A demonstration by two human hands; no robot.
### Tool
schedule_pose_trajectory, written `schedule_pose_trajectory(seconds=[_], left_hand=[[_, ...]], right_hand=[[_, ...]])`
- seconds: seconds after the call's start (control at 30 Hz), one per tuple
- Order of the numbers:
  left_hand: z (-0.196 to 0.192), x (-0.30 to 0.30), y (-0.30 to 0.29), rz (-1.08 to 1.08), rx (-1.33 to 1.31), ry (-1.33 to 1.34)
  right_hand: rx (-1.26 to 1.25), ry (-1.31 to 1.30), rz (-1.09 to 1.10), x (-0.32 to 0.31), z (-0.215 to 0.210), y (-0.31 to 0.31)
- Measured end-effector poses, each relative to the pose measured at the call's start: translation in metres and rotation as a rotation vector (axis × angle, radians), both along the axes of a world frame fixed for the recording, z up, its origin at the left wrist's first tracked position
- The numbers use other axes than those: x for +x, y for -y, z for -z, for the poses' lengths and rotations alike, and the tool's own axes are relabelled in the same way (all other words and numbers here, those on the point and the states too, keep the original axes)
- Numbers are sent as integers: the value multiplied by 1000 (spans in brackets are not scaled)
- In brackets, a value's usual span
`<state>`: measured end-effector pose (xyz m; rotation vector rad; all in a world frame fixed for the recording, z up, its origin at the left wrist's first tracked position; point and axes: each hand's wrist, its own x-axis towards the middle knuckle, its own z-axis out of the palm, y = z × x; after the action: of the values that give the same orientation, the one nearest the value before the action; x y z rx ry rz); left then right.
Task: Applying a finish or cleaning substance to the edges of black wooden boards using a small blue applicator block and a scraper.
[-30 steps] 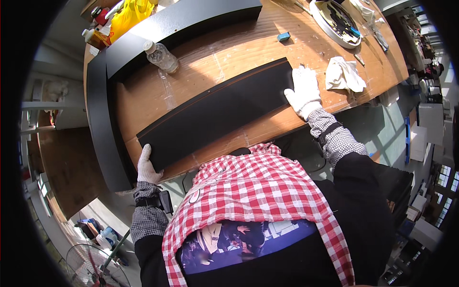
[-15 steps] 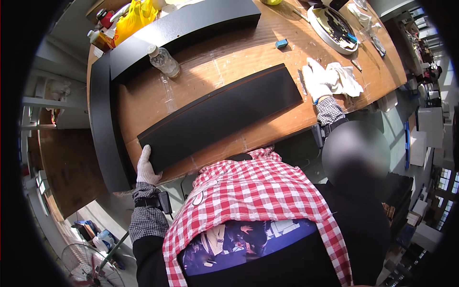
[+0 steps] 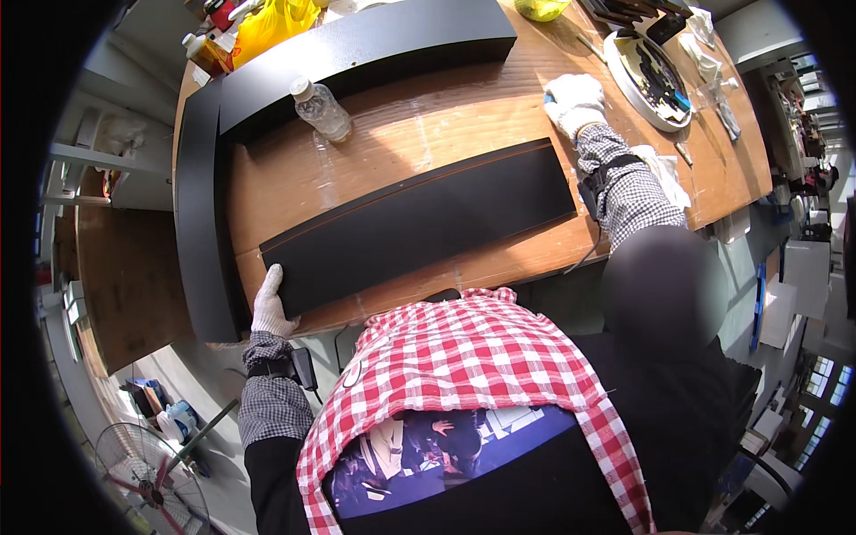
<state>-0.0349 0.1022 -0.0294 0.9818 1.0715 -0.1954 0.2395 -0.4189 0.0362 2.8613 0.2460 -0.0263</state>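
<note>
A long black panel point(image 3: 419, 214), with a thin orange-brown line along its far edge, lies at a slant on the brown tabletop point(image 3: 392, 134). My left hand point(image 3: 272, 303), in a white glove, grips the panel's left end, its thumb on top and its other fingers partly hidden. Beyond the panel's right end, my gloved right hand point(image 3: 575, 102) is closed over a small blue block point(image 3: 547, 98) on the table. Only a blue edge of that block shows past the fingers. A white cloth point(image 3: 667, 174) lies partly hidden behind my right forearm.
More black panels point(image 3: 374, 49) border the table's far and left sides. A clear capped bottle point(image 3: 323, 111) stands beyond my panel. At the far right are a round white tray point(image 3: 615, 67) with dark residue and loose tools. A yellow bag point(image 3: 272, 31) sits far left; a fan point(image 3: 156, 486) stands low left.
My right hand has moved away from the white cloth, forward and left, and closed over the blue block. My left hand stays on the panel's end. The whole view has shifted slightly.
</note>
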Motion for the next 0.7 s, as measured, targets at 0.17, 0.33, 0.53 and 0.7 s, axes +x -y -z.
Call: schedule_pose_trajectory(seconds=[0.17,0.33,0.53,0.7], left_hand=[[2,0,-3,-7,-32,48],[-4,3,1,-1,-1,-12],[0,4,-3,1,-14,-12],[2,1,-2,-10,-29,13]], right_hand=[[1149,-118,478,-46,9,49],[1458,-293,587,-138,17,71],[1587,-256,783,-187,23,61],[1480,-245,769,-200,26,60]])
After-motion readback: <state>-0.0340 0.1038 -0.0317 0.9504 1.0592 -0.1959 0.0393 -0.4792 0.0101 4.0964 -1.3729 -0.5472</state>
